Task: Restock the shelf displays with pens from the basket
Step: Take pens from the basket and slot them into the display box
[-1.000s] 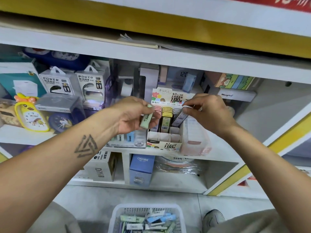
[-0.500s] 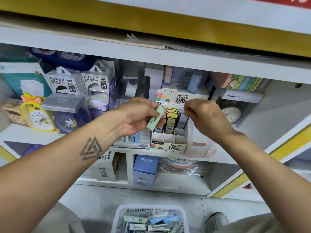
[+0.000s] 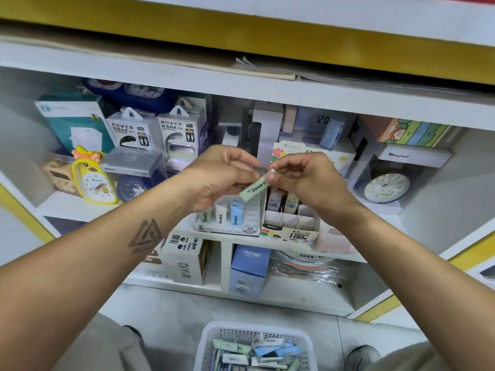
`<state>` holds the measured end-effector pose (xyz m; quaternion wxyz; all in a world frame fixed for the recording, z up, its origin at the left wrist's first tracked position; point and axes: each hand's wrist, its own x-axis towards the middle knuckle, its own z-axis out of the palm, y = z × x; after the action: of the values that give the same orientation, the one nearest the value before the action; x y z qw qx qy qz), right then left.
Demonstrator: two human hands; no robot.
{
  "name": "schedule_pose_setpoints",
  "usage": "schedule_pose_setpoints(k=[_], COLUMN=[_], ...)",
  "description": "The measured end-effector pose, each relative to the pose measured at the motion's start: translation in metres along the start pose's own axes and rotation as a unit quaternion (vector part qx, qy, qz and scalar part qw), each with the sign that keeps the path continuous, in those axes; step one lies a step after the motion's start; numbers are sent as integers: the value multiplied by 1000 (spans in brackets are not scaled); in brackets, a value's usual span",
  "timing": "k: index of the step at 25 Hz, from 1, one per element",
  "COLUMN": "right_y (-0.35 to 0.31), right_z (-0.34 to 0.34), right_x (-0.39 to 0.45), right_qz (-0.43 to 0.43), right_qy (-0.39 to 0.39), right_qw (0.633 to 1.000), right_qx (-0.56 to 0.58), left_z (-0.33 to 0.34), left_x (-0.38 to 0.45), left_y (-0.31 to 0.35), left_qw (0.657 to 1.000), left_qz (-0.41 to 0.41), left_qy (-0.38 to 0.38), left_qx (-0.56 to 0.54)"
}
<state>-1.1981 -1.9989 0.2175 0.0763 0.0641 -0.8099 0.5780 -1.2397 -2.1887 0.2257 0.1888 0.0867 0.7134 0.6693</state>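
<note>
A slim pale green pack is held tilted between both hands in front of the shelf. My left hand grips its lower end, and my right hand pinches its upper end with thumb and fingertips. Just below stands the cardboard display box marked 0.7 and 100, with a few upright packs at its back and open slots in front. Left of it is a clear display marked 2B holding green, white and blue packs. The white basket with several packs sits on the floor below.
Power bank boxes, a yellow duck clock and a round clock fill the shelf around the displays. Below are a DIY carton and a blue CRUHRE box. A shoe is beside the basket.
My right hand left the display box and came over to the green pack, pinching its top end. Both hands now hold it together, slightly right of where the left hand held it alone.
</note>
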Motion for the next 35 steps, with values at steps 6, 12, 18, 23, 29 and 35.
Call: schedule_pose_setpoints(k=[6,12,18,23,29,35], right_y=[9,18,22,21,16,7], right_z=[35,66,97,108,112,102], right_x=[16,31,40,44,44,38], right_qz=[-76,-92,-109,-155,-147,-148], right_qy=[35,18,-12,-39,-121,-62], right_qw=[984,971,955,926,897,928], right_qx=[-156,-221,-275,-342,-399,-337], left_z=[-60,-82,-96,-101,-101,-100], left_x=[2,-23,-36,-37,-38,-36], left_y=[-15,-35,-43,-51,-52,-44], left_qw=[934,846,821,820,813,827], left_qz=[57,130,139,98,91,116], left_qy=[108,38,-53,-87,-97,-14], left_qx=[335,516,551,558,567,549])
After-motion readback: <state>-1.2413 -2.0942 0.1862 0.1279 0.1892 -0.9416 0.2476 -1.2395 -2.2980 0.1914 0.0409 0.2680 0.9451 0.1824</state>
